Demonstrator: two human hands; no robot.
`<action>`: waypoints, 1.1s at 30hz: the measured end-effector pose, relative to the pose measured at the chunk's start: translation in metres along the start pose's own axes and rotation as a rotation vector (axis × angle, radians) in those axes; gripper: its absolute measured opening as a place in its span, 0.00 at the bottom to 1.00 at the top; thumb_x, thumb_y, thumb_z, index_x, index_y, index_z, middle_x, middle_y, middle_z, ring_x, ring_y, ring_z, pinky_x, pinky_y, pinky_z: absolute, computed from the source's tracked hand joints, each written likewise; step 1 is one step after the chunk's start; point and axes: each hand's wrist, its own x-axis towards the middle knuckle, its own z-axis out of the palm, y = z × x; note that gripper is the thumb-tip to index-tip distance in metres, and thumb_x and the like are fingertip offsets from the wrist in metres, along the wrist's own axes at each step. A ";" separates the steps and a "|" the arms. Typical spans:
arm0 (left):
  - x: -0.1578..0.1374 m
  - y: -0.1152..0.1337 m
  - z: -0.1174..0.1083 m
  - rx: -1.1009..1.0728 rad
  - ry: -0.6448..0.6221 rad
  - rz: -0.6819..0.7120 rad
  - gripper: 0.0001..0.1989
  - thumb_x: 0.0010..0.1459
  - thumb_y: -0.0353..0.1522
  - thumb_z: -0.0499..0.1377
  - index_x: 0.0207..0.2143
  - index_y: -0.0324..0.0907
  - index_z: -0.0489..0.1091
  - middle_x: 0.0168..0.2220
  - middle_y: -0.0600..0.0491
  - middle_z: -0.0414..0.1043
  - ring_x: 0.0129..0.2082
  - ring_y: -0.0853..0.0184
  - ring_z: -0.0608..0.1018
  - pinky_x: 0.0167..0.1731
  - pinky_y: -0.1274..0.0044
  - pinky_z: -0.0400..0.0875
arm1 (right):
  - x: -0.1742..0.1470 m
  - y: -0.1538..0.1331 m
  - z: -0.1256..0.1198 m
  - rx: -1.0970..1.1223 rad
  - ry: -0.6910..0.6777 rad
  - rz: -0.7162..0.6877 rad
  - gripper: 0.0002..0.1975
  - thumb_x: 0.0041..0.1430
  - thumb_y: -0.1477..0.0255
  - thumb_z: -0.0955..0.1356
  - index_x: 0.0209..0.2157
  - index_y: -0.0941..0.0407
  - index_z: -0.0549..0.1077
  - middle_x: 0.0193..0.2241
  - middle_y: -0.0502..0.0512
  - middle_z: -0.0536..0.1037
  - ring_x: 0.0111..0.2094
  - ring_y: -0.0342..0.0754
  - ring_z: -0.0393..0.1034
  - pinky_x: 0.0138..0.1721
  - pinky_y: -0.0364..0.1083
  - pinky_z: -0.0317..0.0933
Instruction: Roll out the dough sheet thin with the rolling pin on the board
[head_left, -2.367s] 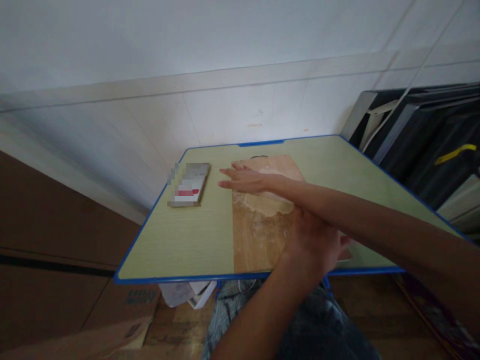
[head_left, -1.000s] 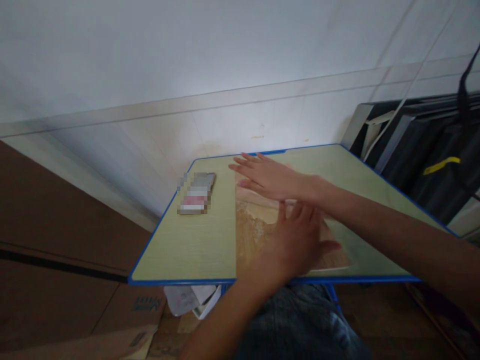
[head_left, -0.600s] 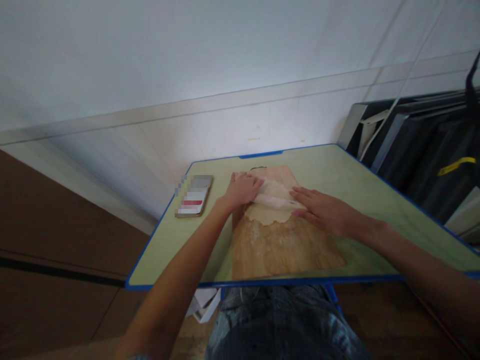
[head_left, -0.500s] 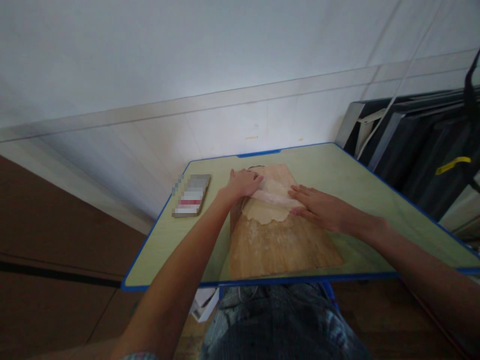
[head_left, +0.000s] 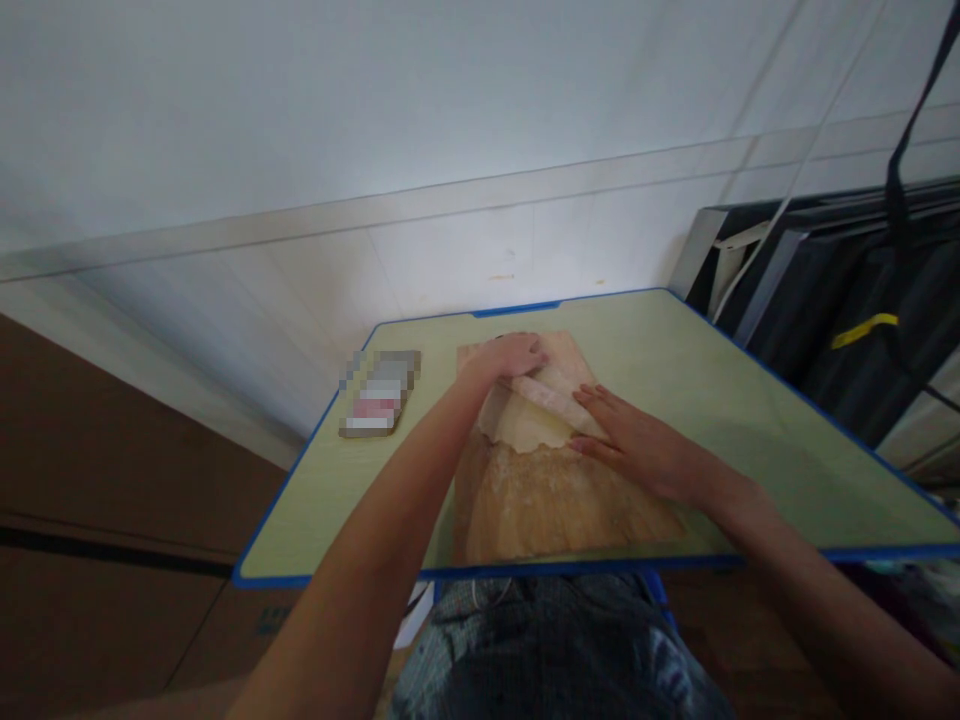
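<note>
A pale, thin sheet of dough point(head_left: 521, 425) with a ragged near edge lies on a wooden board point(head_left: 555, 510). Slanting across it is a flour-whitened rolling pin point(head_left: 551, 398). Over the pin's far left end reaches my left hand point(head_left: 519, 352), its fingers curled in above the far part of the dough; what they hold, if anything, is hidden. My right hand point(head_left: 630, 435) covers the pin's near right end, fingers on its far side and thumb on its near side.
The green table point(head_left: 330, 520) has a blue edge. A phone-like slab point(head_left: 379, 395), blurred out, lies at the left. Behind the table rises a white wall point(head_left: 450, 260). Dark flat panels point(head_left: 840, 310) lean at the right, with a black strap point(head_left: 896, 200) hanging before them.
My left hand has moved away and to the right, and its fingers have curled more. The rolling pin has swung to a steeper slant. My right hand has come slightly nearer.
</note>
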 end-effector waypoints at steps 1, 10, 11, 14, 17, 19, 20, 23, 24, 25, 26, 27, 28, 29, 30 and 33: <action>-0.001 -0.002 0.001 -0.007 -0.009 0.000 0.24 0.63 0.42 0.41 0.54 0.39 0.61 0.58 0.46 0.61 0.56 0.65 0.66 0.54 0.75 0.58 | -0.001 -0.001 0.000 0.010 -0.001 0.009 0.33 0.60 0.52 0.56 0.59 0.59 0.60 0.59 0.64 0.62 0.60 0.56 0.53 0.58 0.57 0.53; -0.034 -0.002 0.004 -0.011 0.007 -0.066 0.29 0.64 0.46 0.35 0.60 0.39 0.52 0.64 0.48 0.49 0.63 0.65 0.55 0.60 0.75 0.46 | -0.009 -0.026 0.001 -0.059 0.054 -0.003 0.30 0.61 0.55 0.57 0.58 0.60 0.61 0.56 0.67 0.66 0.57 0.58 0.59 0.54 0.57 0.59; -0.039 -0.002 0.005 -0.001 0.015 -0.064 0.30 0.64 0.46 0.35 0.60 0.39 0.53 0.64 0.48 0.50 0.63 0.65 0.55 0.60 0.75 0.46 | -0.010 -0.030 0.001 -0.082 0.052 0.001 0.31 0.61 0.55 0.57 0.57 0.61 0.61 0.55 0.68 0.66 0.56 0.58 0.60 0.53 0.57 0.60; -0.048 -0.002 0.006 0.011 0.018 -0.068 0.29 0.64 0.45 0.33 0.59 0.40 0.54 0.63 0.49 0.53 0.62 0.65 0.55 0.60 0.74 0.46 | -0.011 -0.036 0.002 -0.115 0.061 0.006 0.31 0.61 0.55 0.58 0.57 0.63 0.61 0.55 0.69 0.66 0.57 0.59 0.59 0.54 0.57 0.58; -0.049 -0.001 0.007 0.030 0.023 -0.081 0.28 0.64 0.45 0.33 0.58 0.43 0.57 0.62 0.51 0.55 0.62 0.64 0.57 0.59 0.72 0.48 | -0.008 -0.033 0.004 -0.110 0.086 0.004 0.30 0.62 0.55 0.56 0.58 0.60 0.60 0.56 0.67 0.65 0.58 0.58 0.56 0.55 0.58 0.56; -0.043 -0.001 0.007 0.036 0.030 -0.096 0.28 0.64 0.47 0.33 0.57 0.46 0.58 0.62 0.52 0.55 0.62 0.62 0.57 0.59 0.68 0.49 | -0.006 -0.027 0.005 -0.103 0.089 0.009 0.30 0.62 0.54 0.55 0.58 0.59 0.61 0.56 0.66 0.65 0.59 0.58 0.55 0.56 0.58 0.55; -0.039 -0.001 0.007 0.029 0.032 -0.110 0.29 0.63 0.48 0.33 0.57 0.46 0.58 0.62 0.53 0.54 0.62 0.61 0.56 0.59 0.67 0.49 | -0.005 -0.023 0.005 -0.098 0.086 0.011 0.31 0.62 0.54 0.55 0.58 0.60 0.61 0.57 0.66 0.65 0.59 0.57 0.55 0.56 0.58 0.55; -0.027 0.000 0.006 -0.004 0.018 -0.133 0.31 0.62 0.50 0.33 0.59 0.46 0.56 0.64 0.51 0.51 0.63 0.56 0.52 0.59 0.63 0.48 | -0.001 -0.013 0.004 -0.086 0.077 0.015 0.32 0.62 0.53 0.53 0.58 0.60 0.60 0.57 0.67 0.64 0.59 0.57 0.55 0.57 0.59 0.53; -0.023 0.000 0.005 -0.011 0.012 -0.130 0.32 0.62 0.50 0.33 0.59 0.44 0.56 0.64 0.50 0.50 0.64 0.55 0.51 0.59 0.62 0.47 | -0.001 -0.011 0.004 -0.084 0.073 0.019 0.33 0.62 0.53 0.53 0.58 0.61 0.60 0.57 0.67 0.64 0.59 0.58 0.55 0.57 0.59 0.53; -0.020 0.001 0.004 -0.014 0.006 -0.124 0.32 0.62 0.50 0.33 0.59 0.43 0.57 0.64 0.48 0.50 0.64 0.55 0.50 0.59 0.61 0.47 | 0.000 -0.009 0.004 -0.084 0.067 0.025 0.33 0.62 0.52 0.53 0.58 0.62 0.61 0.57 0.68 0.63 0.59 0.58 0.55 0.57 0.58 0.53; -0.017 0.002 0.002 -0.016 -0.001 -0.118 0.32 0.62 0.49 0.33 0.59 0.42 0.57 0.64 0.47 0.50 0.64 0.54 0.50 0.60 0.61 0.46 | 0.000 -0.008 0.003 -0.083 0.061 0.033 0.34 0.62 0.52 0.53 0.58 0.63 0.61 0.57 0.68 0.63 0.59 0.58 0.55 0.57 0.58 0.53; -0.015 0.004 0.001 -0.019 -0.009 -0.118 0.32 0.62 0.49 0.34 0.59 0.42 0.57 0.64 0.46 0.50 0.64 0.54 0.50 0.60 0.61 0.46 | 0.001 -0.008 0.004 -0.079 0.052 0.039 0.34 0.62 0.52 0.53 0.58 0.63 0.61 0.57 0.68 0.63 0.59 0.57 0.55 0.58 0.57 0.53; -0.012 0.005 -0.001 -0.023 -0.021 -0.129 0.32 0.62 0.49 0.34 0.59 0.42 0.57 0.64 0.46 0.49 0.64 0.55 0.49 0.60 0.61 0.46 | 0.000 -0.008 0.004 -0.071 0.044 0.042 0.34 0.61 0.52 0.53 0.58 0.63 0.62 0.57 0.67 0.64 0.59 0.57 0.55 0.57 0.56 0.53; -0.011 0.007 -0.002 -0.031 -0.037 -0.149 0.32 0.62 0.49 0.34 0.59 0.42 0.56 0.64 0.46 0.49 0.64 0.55 0.49 0.59 0.61 0.46 | 0.000 -0.008 0.004 -0.059 0.043 0.042 0.34 0.61 0.52 0.53 0.58 0.62 0.62 0.57 0.67 0.64 0.59 0.57 0.55 0.57 0.56 0.54; -0.010 0.008 -0.004 -0.038 -0.053 -0.173 0.32 0.62 0.49 0.34 0.60 0.43 0.55 0.64 0.46 0.48 0.64 0.55 0.49 0.59 0.61 0.47 | 0.000 -0.009 0.005 -0.046 0.051 0.041 0.33 0.62 0.52 0.53 0.58 0.61 0.61 0.57 0.66 0.64 0.59 0.56 0.55 0.57 0.56 0.54; -0.010 0.012 -0.005 -0.048 -0.089 -0.256 0.34 0.61 0.51 0.33 0.61 0.41 0.53 0.64 0.44 0.46 0.64 0.53 0.49 0.59 0.60 0.49 | -0.003 -0.009 0.007 -0.023 0.083 0.034 0.33 0.62 0.52 0.53 0.58 0.59 0.61 0.57 0.65 0.64 0.59 0.56 0.55 0.57 0.57 0.54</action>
